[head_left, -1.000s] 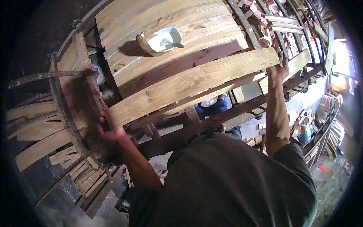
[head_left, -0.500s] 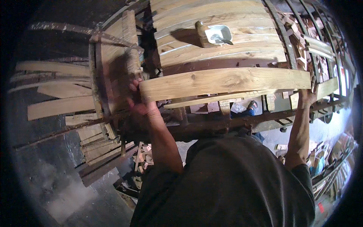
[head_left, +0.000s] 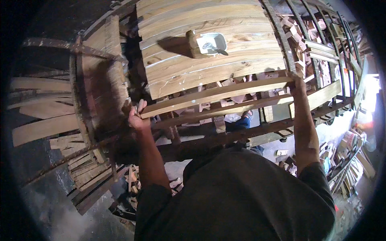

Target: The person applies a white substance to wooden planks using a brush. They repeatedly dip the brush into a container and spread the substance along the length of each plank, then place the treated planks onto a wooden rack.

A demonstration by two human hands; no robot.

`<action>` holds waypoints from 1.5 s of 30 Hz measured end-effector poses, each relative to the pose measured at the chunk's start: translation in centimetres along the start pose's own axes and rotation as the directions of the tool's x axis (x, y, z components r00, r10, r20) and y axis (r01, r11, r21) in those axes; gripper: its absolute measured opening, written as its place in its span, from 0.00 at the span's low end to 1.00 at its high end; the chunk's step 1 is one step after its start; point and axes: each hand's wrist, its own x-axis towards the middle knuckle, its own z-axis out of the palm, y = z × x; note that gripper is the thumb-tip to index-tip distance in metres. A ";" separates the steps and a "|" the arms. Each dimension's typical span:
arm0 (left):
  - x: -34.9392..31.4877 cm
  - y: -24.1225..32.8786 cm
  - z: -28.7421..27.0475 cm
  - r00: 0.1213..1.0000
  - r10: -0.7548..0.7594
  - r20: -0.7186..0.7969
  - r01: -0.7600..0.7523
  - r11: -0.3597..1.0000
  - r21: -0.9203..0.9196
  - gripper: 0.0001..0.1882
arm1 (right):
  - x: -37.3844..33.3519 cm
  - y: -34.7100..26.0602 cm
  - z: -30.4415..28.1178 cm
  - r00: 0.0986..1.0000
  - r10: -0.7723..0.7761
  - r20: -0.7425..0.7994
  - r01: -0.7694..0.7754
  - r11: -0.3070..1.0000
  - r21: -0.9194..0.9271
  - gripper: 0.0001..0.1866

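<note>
A long pale wooden stave (head_left: 213, 95) lies across the open side of a barrel frame, seen nearly on edge. My left hand (head_left: 136, 116) grips its left end beside the round wooden barrel head (head_left: 100, 84). At the right end, my right hand (head_left: 296, 81) holds the stave against the dark iron hoops (head_left: 309, 44). Just above the stave, a row of fitted staves (head_left: 201, 66) forms the barrel's side. On those staves rest a small white tub (head_left: 213, 42) with a tool in it and a wooden block (head_left: 193, 45).
Loose staves (head_left: 40, 128) lie stacked at the left, and shorter boards (head_left: 84, 168) sit below them. Wood offcuts (head_left: 341, 156) pile up on the floor at the right. Dark iron bars (head_left: 225, 138) run under the held stave.
The stave showed its broad face before and is now turned almost on edge, lower under the fitted staves. Both hands stayed on its ends; the view shifted.
</note>
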 end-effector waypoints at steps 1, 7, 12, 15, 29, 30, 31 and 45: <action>0.1 -0.6 0.4 0.999 -0.016 -0.049 0.017 1.000 0.021 0.26 | -0.1 -0.7 1.3 0.985 0.172 -0.020 -0.166 0.973 0.162 0.15; 3.0 -2.7 0.5 1.000 0.007 0.021 -0.010 0.986 0.166 0.30 | 3.6 6.0 -6.4 0.998 0.011 0.059 0.009 0.945 -0.326 0.17; 2.2 -1.3 -0.8 0.999 -0.017 -0.040 0.023 0.987 0.161 0.23 | 3.9 -1.3 1.6 0.997 0.060 0.042 0.011 0.446 -0.895 0.20; 0.7 -0.5 -1.6 0.986 0.021 -0.168 0.032 0.951 0.307 0.26 | 2.4 -5.1 7.8 0.963 -0.172 0.209 0.270 0.667 -0.695 0.19; -17.3 -3.2 -9.1 0.823 0.535 0.191 -0.257 0.051 0.965 0.30 | -2.8 -9.1 33.6 0.711 -0.364 0.601 0.687 0.177 -0.705 0.09; -18.6 -4.3 -10.1 0.838 0.521 0.159 -0.212 0.044 0.976 0.30 | -2.5 -9.7 33.6 0.649 -0.445 0.617 0.734 0.156 -0.661 0.10; -19.8 -5.6 -10.6 0.870 0.493 0.011 -0.067 0.095 0.993 0.32 | -2.7 -10.6 34.2 0.635 -0.467 0.615 0.734 0.116 -0.669 0.10; -18.8 -9.1 -10.8 0.645 0.730 0.225 -0.028 -0.272 0.962 0.26 | -1.4 -11.2 34.2 0.488 -0.364 0.793 0.837 -0.061 -0.544 0.10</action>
